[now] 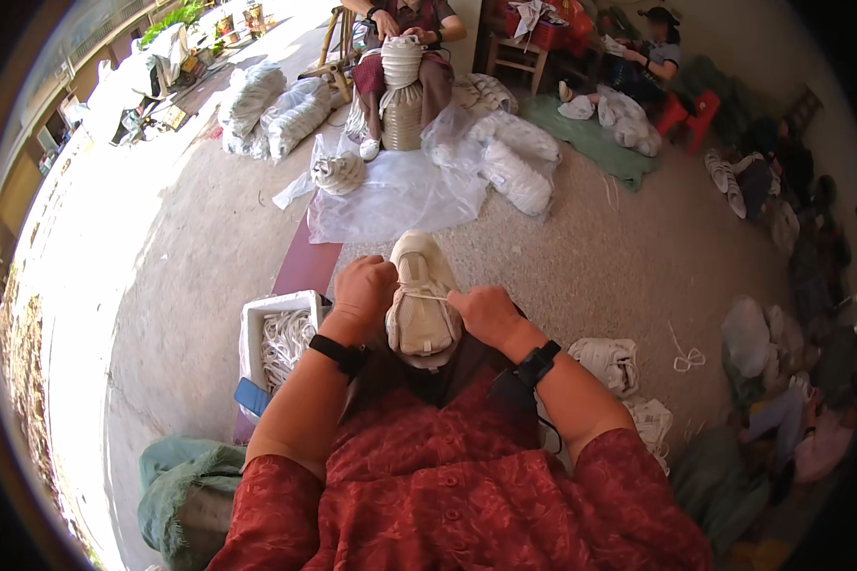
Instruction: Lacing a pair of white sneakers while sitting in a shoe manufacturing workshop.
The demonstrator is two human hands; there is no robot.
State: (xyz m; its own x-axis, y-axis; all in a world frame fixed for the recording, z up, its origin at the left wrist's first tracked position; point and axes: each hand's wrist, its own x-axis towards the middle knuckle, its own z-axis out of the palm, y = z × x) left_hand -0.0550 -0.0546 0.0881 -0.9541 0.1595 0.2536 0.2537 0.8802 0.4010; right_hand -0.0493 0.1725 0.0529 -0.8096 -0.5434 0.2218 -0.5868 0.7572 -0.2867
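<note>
I'm seeing the cream shoe (424, 328) sitting mid-frame, between my two hands, my right hand (486, 315) pinching closed on the white lace (428, 296) at its right edge, my left hand (364, 291) curling closed beside its left edge, its hold hiding from me

- Left hand (365, 293): fingertips hidden, grip on the lace (430, 296) unclear.
- Right hand (490, 316): most fingers out of sight.
- Shoe (423, 325): underside hidden.
- Worker opposite (427, 13): head cut off above.
- Red shirt (438, 514): cut off below.
- Clutter at right (822, 249): too dark to tell.
</note>
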